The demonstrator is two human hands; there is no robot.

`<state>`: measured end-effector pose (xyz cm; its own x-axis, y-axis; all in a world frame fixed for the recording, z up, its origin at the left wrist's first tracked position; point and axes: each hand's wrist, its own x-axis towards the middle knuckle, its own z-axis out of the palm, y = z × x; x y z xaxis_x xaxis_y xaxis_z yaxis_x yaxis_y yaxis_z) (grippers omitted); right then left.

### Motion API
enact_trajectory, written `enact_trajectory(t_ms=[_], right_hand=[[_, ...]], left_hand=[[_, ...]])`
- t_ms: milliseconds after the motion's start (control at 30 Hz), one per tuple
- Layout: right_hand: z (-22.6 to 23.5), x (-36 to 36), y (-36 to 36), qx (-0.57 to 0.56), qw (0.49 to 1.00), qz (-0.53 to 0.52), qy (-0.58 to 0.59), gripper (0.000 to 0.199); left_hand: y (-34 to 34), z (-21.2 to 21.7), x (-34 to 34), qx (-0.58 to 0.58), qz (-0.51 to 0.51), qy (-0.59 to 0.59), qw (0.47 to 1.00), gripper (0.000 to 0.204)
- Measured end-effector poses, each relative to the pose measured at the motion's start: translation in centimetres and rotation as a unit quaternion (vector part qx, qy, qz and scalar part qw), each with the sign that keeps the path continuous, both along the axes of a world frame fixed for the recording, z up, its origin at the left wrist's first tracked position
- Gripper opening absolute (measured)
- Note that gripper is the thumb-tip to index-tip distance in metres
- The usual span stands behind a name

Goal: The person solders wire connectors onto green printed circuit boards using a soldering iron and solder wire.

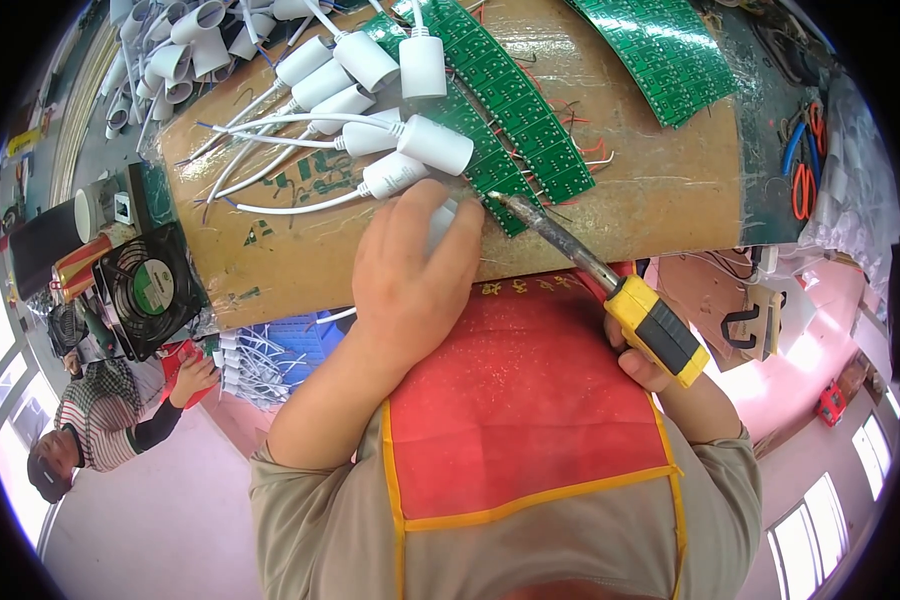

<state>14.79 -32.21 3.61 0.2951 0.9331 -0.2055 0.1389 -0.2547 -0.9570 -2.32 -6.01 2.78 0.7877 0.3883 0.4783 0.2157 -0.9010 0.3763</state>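
My left hand [410,275] is closed around a white plastic cylindrical housing [442,222], at the near edge of the cardboard-coloured work mat [660,195]. My fingers hide much of that housing. My right hand [642,370] grips the yellow and black handle of a soldering iron [660,328]. The iron's tip points up and left, close to the corner of a green circuit board strip [530,120] and beside my left fingertips. Beyond my left hand lie several white cylindrical housings with cables [435,145], their wire ends toward the left.
A green board panel [660,60] lies at the far right. Pliers with red handles [803,190] sit at the right edge. More white housings [195,45] are piled at far left. A black fan [152,288] stands left, near a co-worker [105,420] and a blue crate [305,345].
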Motion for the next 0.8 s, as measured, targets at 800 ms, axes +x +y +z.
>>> enact_trajectory(t_ms=[800], right_hand=[[-1.6, -0.7, -0.4, 0.061, 0.998, -0.019, -0.024, 0.032]], left_hand=[[-0.1, 0.1, 0.1, 0.003, 0.008, 0.014, 1.000, 0.030]])
